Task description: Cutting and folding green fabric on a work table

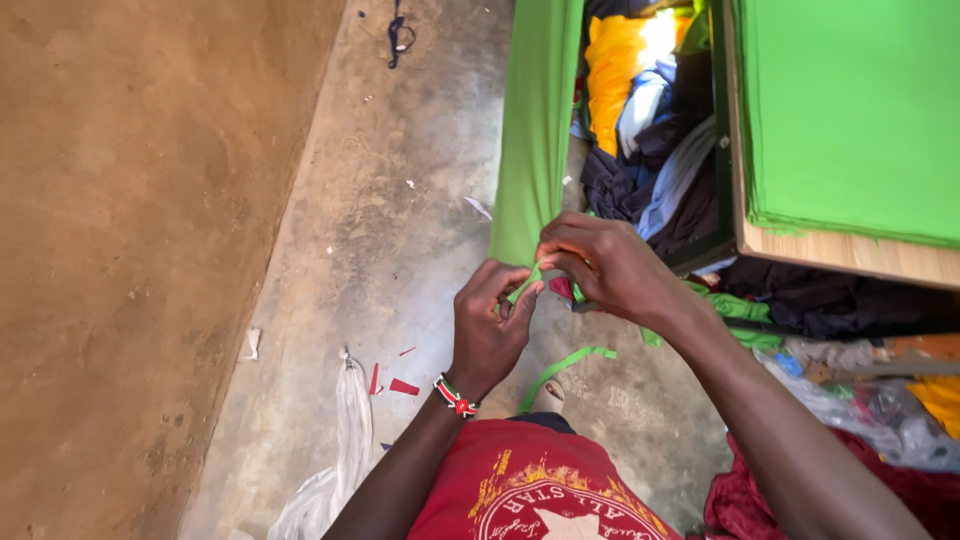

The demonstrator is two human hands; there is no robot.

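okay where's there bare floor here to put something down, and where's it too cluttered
Bare concrete floor runs between the brown wall and the hanging green cloth, with only small scraps. Lower left holds a white plastic bag. It is crowded right of the left hand and right hand: piled clothes under the table.

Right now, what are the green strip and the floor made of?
The green strip between both hands looks like soft matte cloth: it bends and hangs limp. The floor looks like bare concrete, grey, rough and dusty, with scraps on it.
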